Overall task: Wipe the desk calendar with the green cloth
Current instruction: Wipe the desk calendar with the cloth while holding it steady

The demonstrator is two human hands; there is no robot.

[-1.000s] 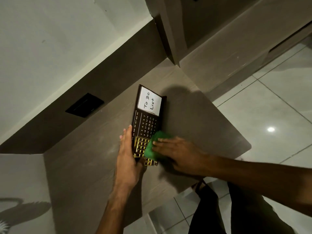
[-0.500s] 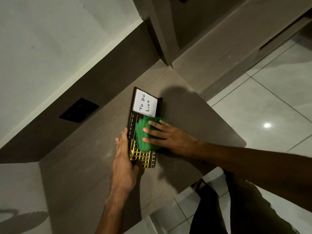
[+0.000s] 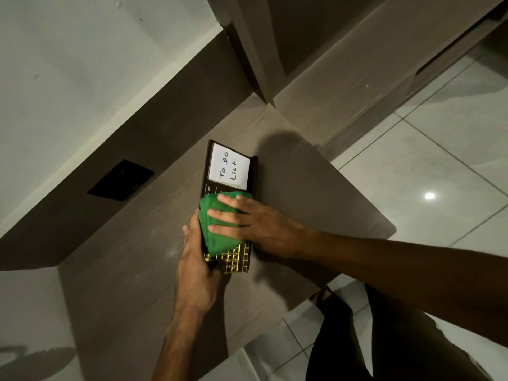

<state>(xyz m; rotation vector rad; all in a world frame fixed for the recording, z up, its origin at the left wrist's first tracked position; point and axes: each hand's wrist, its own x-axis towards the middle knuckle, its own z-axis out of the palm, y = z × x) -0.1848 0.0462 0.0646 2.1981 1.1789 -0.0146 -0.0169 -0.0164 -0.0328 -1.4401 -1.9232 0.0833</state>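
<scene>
The soft folded green cloth yields under the flat, open right hand, while the left hand clasps the stiff, light dark desk calendar's near edge, steadying it.

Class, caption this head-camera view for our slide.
Right hand presses folded green cloth onto dark desk calendar; left hand steadies it.
</scene>
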